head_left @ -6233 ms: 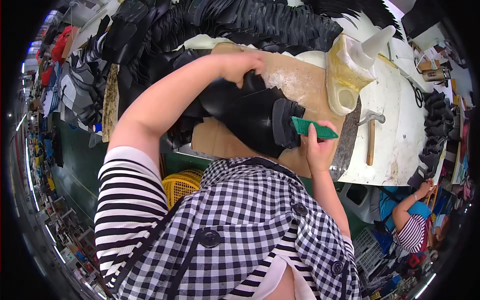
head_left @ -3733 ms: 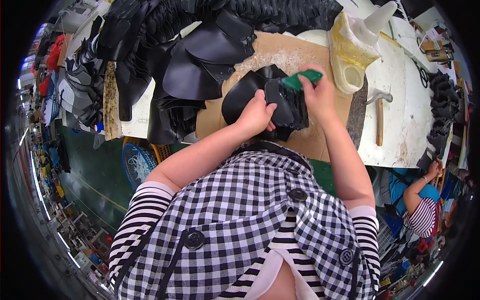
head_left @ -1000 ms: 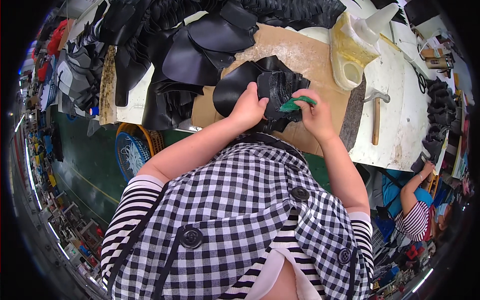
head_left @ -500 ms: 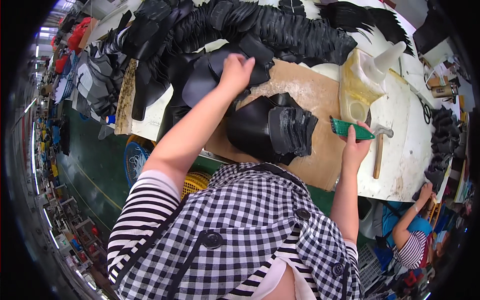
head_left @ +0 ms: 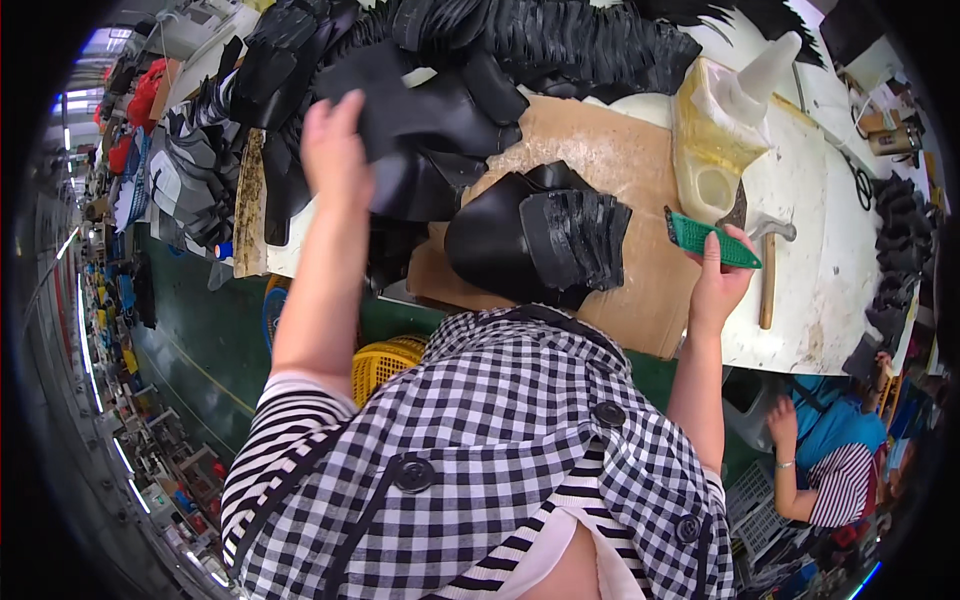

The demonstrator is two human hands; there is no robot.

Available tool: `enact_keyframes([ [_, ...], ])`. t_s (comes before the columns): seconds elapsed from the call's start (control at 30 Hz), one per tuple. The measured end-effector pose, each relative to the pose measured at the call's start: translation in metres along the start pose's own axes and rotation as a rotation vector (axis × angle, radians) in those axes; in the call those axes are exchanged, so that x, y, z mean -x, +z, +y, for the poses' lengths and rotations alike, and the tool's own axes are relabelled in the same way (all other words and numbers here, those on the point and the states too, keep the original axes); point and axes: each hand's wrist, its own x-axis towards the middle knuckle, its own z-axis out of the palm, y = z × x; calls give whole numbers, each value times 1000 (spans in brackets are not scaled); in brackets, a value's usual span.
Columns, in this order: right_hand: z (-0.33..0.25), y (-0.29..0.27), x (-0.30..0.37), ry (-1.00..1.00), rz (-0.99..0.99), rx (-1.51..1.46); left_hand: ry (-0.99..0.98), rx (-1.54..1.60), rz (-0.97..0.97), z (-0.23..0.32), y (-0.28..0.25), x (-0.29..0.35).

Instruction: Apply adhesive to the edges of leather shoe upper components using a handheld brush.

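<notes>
My left hand is smeared by motion above the black shoe-leather-like pieces at the left of the table; its grip cannot be made out. Beside its thumb lies a matte dark piece, which it may be touching. Smooth black pieces overlap just right of that hand. My right hand is closed round a flat green textured plastic tool with a dark end. Between the hands, a fanned stack of black cut pieces rests on a cardboard sheet.
A yellowish glue-stained plastic container stands at the cardboard's right, beside a hammer. Long rows of black pieces line the back. A yellow basket sits below the table edge. Another person is at the lower right.
My left hand has swept left from the middle pieces, and a matte dark piece now shows beside it. My right hand keeps hold of the green tool. The view has shifted slightly.
</notes>
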Motion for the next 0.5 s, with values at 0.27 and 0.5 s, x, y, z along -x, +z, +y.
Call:
enact_keyframes([
  [0.27, 1, 6, 12, -42, -60, -44, -151, -497, -304, 29, -30, 112],
  [0.5, -17, 22, 28, -54, -194, -72, -260, -458, -442, -161, -4, 148],
])
